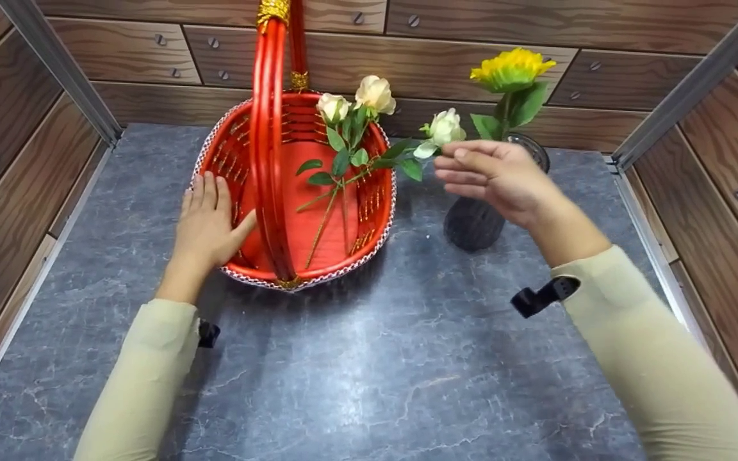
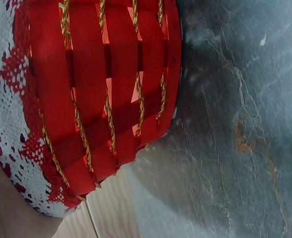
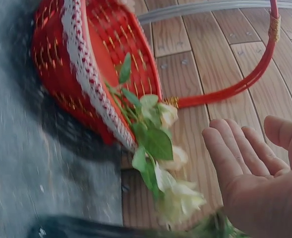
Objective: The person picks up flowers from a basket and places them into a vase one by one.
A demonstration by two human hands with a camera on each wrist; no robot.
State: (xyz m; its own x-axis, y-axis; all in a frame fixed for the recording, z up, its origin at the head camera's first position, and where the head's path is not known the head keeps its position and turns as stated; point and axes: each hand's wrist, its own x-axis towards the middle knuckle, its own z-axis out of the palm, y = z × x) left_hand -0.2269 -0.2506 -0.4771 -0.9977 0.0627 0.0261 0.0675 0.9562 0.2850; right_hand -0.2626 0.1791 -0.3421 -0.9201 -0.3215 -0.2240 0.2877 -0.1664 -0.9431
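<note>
A red woven basket (image 1: 305, 147) with a tall handle and a lace-trimmed rim stands on the grey marbled surface. On its left rim rests my left hand (image 1: 205, 224), fingers straight and thumb spread inward. Several artificial roses with green stems lie in it: two pale blooms, one a cream rose (image 1: 375, 95), lean on the back right rim, and a white rose (image 1: 446, 127) sticks out past the right side. My right hand (image 1: 503, 179) hovers near that white rose and before a dark glass vase (image 1: 475, 224) holding a yellow sunflower (image 1: 513, 69). Its fingers are extended and, in the right wrist view, hold nothing.
Wood-patterned panels (image 1: 471, 64) wall the back and both sides, with a metal corner post (image 1: 61, 70) at the left. The basket's handle (image 1: 270, 147) arches high over its middle. The vase stands close to the basket's right.
</note>
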